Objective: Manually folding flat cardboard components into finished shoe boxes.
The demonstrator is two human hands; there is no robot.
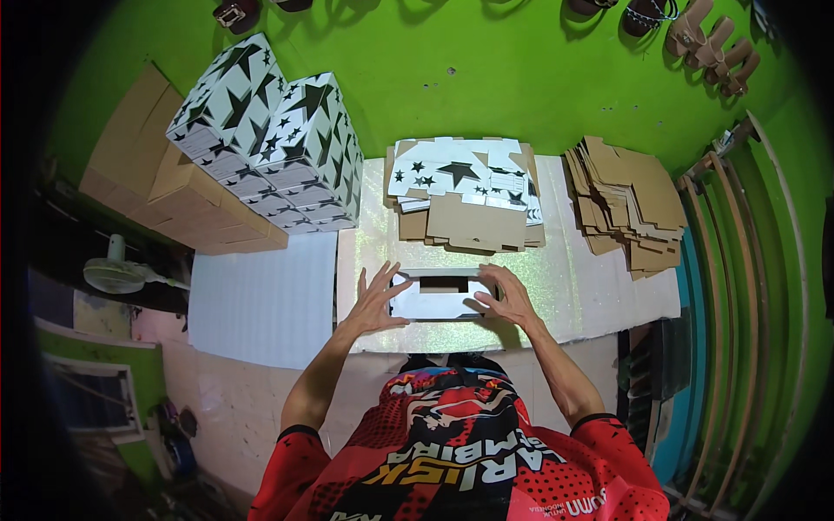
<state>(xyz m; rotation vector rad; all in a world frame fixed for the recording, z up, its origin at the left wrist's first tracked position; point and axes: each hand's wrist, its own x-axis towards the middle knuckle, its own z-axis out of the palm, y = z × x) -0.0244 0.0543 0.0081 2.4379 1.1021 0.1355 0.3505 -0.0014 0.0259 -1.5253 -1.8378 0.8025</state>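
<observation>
Holding a white box [434, 306] by its ends between spread, half-curled left hand [373, 304] and right hand [511, 300], at the near middle of the desk [556, 291], just nearer than flattened boxes [476, 219].

Small workshop, stacked star-print boxes [304, 130], flattened cardboard [634, 195], sandals [691, 29] along green wall [521, 95]

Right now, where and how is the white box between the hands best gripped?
Take the white cardboard box by its short ends, from left and right, where the left hand and right hand are: its length runs sideways, and the opening midway likely offers less support.
</observation>
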